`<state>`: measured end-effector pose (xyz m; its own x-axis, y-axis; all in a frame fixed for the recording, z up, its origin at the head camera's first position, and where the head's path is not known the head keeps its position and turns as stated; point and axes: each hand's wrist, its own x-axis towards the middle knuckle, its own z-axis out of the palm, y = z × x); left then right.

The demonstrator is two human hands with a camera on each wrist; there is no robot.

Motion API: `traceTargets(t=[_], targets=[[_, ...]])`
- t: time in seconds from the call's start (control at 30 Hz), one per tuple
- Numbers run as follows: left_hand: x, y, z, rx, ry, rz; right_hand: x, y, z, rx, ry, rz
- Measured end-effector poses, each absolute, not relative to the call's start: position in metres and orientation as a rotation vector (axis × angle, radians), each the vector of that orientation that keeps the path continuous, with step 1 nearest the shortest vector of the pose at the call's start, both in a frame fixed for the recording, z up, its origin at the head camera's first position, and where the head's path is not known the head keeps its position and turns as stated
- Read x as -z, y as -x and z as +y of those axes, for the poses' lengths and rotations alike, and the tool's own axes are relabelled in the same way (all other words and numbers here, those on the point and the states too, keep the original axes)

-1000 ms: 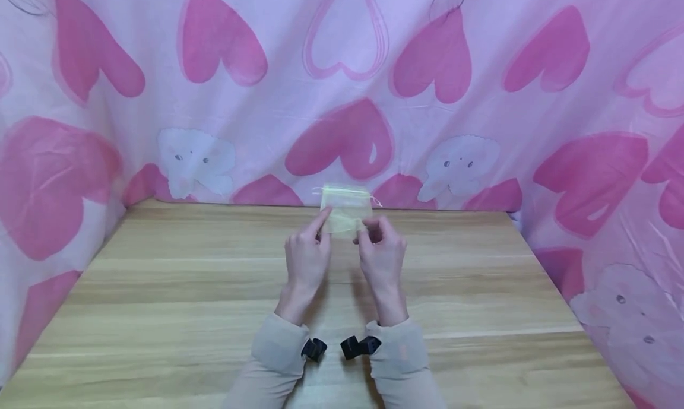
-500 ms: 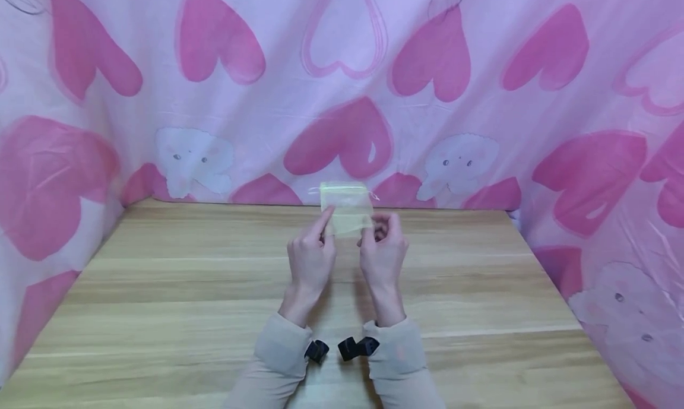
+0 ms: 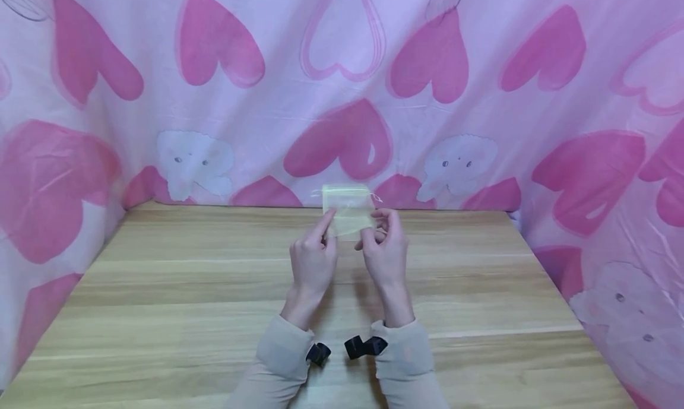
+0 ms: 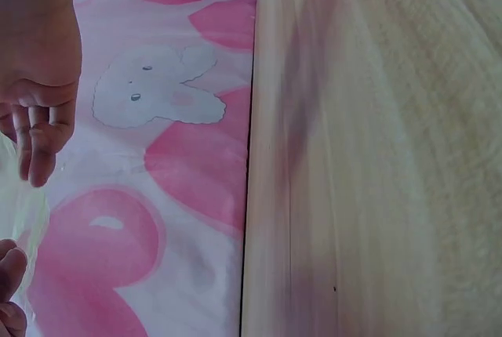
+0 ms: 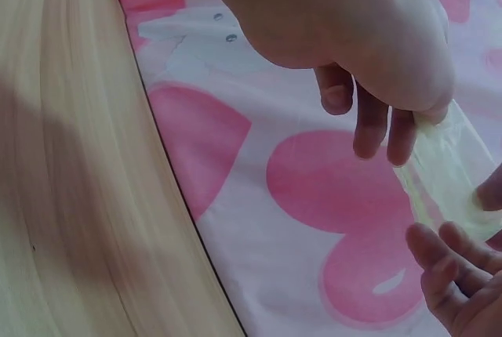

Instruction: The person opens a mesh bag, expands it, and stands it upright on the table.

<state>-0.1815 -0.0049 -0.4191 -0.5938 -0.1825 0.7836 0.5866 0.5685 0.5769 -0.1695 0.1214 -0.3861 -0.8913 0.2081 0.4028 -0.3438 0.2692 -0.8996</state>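
Here, your left hand [image 3: 314, 257] pinches the bag [image 3: 348, 211] at its left side, your right hand [image 3: 387, 254] at its right — fingers [image 3: 323, 223] closed on it, the tabletop [image 3: 187, 296] below.

pouch [image 3: 349, 211] cut off by both wrist views' edges, lower corners hidden behind fingers [image 3: 323, 222], sleeves [image 3: 285, 351] cropped

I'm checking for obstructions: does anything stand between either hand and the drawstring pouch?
Nothing visible does: the left hand and the right hand both pinch the sheer yellow drawstring pouch directly, one on each side.
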Motion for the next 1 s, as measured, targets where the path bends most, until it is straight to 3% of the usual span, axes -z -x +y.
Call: traceTargets(t=[0.37, 1.0], targets=[[0.4194, 0.1841, -0.0096, 1.177, 0.283, -1.956, 0.3967, 0.1775, 0.1235, -1.534, -0.251, -2.057], [0.4187, 0.1828, -0.006, 1.182, 0.314, -1.927, 0.3982, 0.178, 0.1172, -1.489, -0.163, -1.88]])
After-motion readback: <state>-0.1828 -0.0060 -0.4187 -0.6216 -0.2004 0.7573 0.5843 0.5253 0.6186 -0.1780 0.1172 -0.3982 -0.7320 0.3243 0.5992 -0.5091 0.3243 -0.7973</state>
